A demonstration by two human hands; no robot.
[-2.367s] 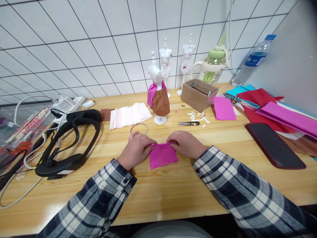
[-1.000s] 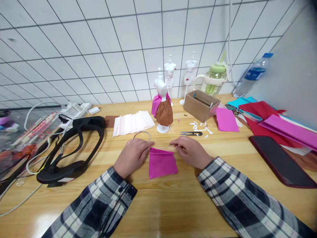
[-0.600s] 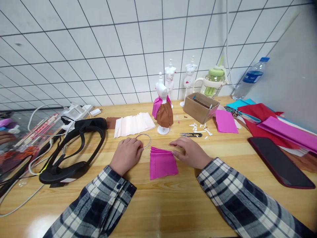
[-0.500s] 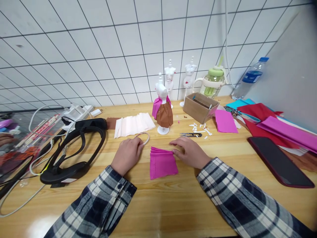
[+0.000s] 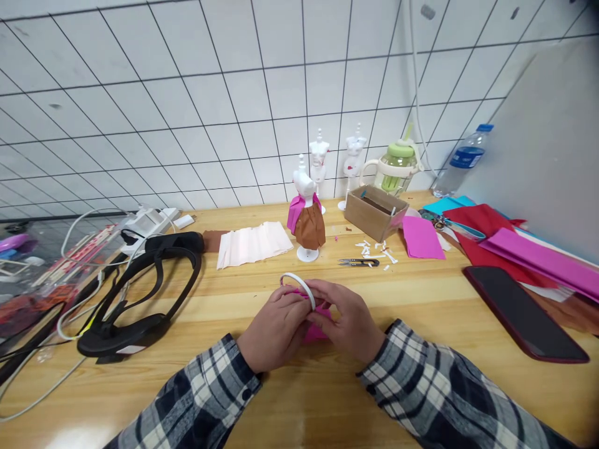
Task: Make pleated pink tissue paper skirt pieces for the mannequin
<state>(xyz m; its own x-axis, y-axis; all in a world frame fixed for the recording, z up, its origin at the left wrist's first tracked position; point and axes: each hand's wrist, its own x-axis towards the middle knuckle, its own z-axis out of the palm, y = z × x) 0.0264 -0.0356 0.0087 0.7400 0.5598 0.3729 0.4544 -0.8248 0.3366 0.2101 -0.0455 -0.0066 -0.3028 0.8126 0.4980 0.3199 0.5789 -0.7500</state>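
My left hand (image 5: 276,321) is closed around a thin white ring (image 5: 302,284), like a narrow roll of tape, which stands up from the fingers. A pleated magenta cloth piece (image 5: 319,332) lies under and between both hands, largely covered by them. From the other side my right hand (image 5: 350,318) pinches at the cloth's upper part, its fingertips close to the ring. Just what the fingertips meet on is partly hidden. Beyond the hands stands a small white dress form (image 5: 304,184) wearing a brown skirt (image 5: 309,227) and a magenta top piece.
Thread snips (image 5: 359,262) lie by white scraps (image 5: 377,251). Behind are two more dress forms, a cardboard box (image 5: 375,212) and a green-lidded cup (image 5: 397,165). A black headset (image 5: 140,299) is left, pale cloth (image 5: 255,244) nearer the middle; a phone (image 5: 524,315) and coloured fabrics lie right.
My left hand has moved right with the white ring, over the magenta cloth. My right hand has shifted slightly left and closed its fingers at the cloth. The view has tilted up a little.
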